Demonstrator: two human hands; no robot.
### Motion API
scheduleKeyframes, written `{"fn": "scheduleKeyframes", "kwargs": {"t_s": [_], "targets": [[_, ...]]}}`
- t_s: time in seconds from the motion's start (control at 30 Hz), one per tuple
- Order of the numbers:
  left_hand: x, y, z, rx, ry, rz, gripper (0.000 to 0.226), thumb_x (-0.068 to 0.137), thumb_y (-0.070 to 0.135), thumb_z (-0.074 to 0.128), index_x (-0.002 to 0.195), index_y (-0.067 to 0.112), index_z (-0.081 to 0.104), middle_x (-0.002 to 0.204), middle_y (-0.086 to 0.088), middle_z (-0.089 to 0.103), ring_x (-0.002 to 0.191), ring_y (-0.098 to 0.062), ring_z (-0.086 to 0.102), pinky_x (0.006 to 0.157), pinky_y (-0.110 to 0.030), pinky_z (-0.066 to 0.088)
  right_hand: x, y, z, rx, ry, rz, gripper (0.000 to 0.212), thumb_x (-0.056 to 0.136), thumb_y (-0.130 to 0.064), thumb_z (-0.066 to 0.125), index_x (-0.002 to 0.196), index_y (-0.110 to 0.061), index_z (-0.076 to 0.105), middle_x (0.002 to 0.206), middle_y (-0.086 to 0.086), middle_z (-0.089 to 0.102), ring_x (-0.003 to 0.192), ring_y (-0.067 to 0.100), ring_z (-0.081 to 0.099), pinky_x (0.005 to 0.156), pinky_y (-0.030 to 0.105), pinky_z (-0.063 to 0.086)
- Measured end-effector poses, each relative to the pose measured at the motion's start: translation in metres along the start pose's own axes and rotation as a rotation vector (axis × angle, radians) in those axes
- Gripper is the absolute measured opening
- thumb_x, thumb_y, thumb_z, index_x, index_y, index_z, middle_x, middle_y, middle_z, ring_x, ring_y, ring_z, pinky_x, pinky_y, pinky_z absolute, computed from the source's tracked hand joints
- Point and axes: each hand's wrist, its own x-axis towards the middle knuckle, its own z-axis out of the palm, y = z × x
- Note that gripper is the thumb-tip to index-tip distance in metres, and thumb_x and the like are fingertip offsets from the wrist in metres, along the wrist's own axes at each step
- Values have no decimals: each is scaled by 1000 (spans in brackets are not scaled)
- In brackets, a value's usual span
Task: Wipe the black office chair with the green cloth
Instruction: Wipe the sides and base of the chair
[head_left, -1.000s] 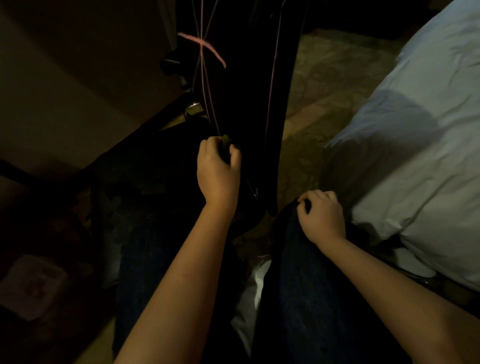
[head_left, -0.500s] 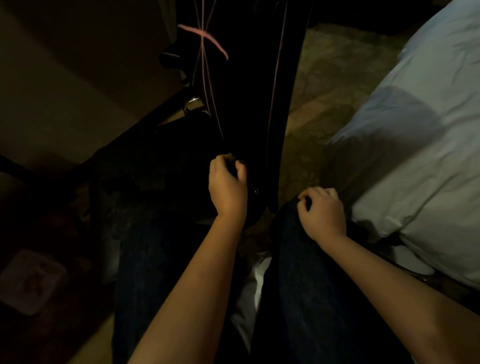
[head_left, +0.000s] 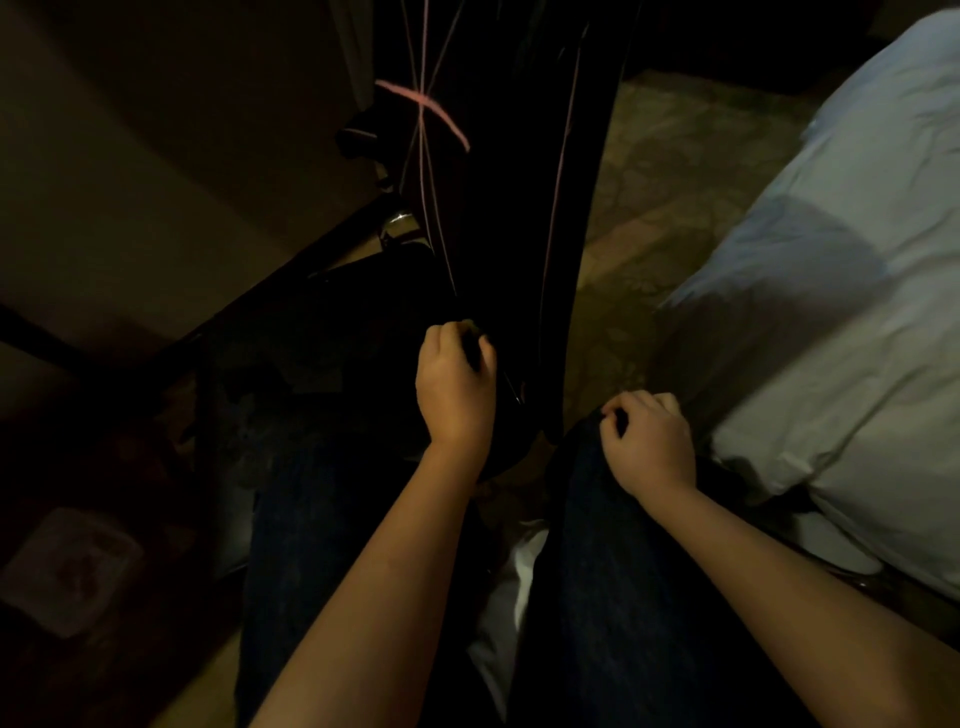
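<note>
Grip of left hand (head_left: 454, 387) is closed on a barely visible green cloth (head_left: 469, 325) against the black office chair (head_left: 509, 223). With so little cloth exposed, bare fingers may rub instead.

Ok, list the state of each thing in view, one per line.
Chair: upright.
Cloth: bunched in the left hand, nearly hidden.
Left hand: grips cloth, against chair back.
Right hand: fingers curled, resting on knee.
Sheet: rumpled.

Left hand (head_left: 454, 387) around green cloth (head_left: 470, 325) against black office chair (head_left: 509, 208); right hand (head_left: 649, 441) with pinch of jeans (head_left: 613, 571).
</note>
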Motion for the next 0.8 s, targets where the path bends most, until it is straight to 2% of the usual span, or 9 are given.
{"fn": "scheduleKeyframes", "kwargs": {"t_s": [0.07,0.17,0.23,0.3,0.4,0.6,0.8], "targets": [[1,6,-8,-51,36,54,22,98,15,56,114,1,61,112,-13,58,97,-21,58,81,-30,50,0,-1,0,-5,1,2,11,88,-21,55,87,-18,66,91,0,65,94,22,49,77,37,46],[19,21,-19,-106,112,138,20,96,13,59,112,1,61,110,-9,58,93,-12,55,75,-11,42,1,-2,-2,-5,-14,3,13,89,-21,56,90,-16,67,93,1,65,95,23,49,77,38,47],[36,34,-25,-94,133,175,20,94,15,62,111,4,61,109,-6,58,93,-9,53,73,-7,39,0,-2,-4,5,-32,7,16,90,-20,55,96,-13,68,96,3,66,97,23,49,80,40,47],[48,41,-30,-91,139,231,20,93,14,63,110,3,61,109,-8,59,97,-15,56,77,-14,43,0,-4,-6,10,-38,22,18,90,-19,55,100,-9,68,98,5,65,100,25,50,82,42,47],[52,47,-37,-102,188,344,20,93,12,63,110,1,63,109,-11,62,100,-21,60,83,-27,50,-2,-6,-10,0,-50,19,11,90,-20,55,87,-12,62,91,6,62,99,27,50,80,42,47],[75,95,-55,-156,345,516,29,90,22,67,110,0,68,108,-12,66,101,-20,63,86,-23,52,0,-8,-12,-20,-98,60,18,92,-26,54,98,-12,65,110,9,63,112,29,46,90,40,44],[72,94,-54,-104,239,498,36,88,13,67,120,-2,63,120,-15,61,113,-25,59,96,-26,49,-1,-7,-16,-33,-95,44,21,93,-26,53,103,-12,65,114,9,63,108,27,47,89,41,45]]}}
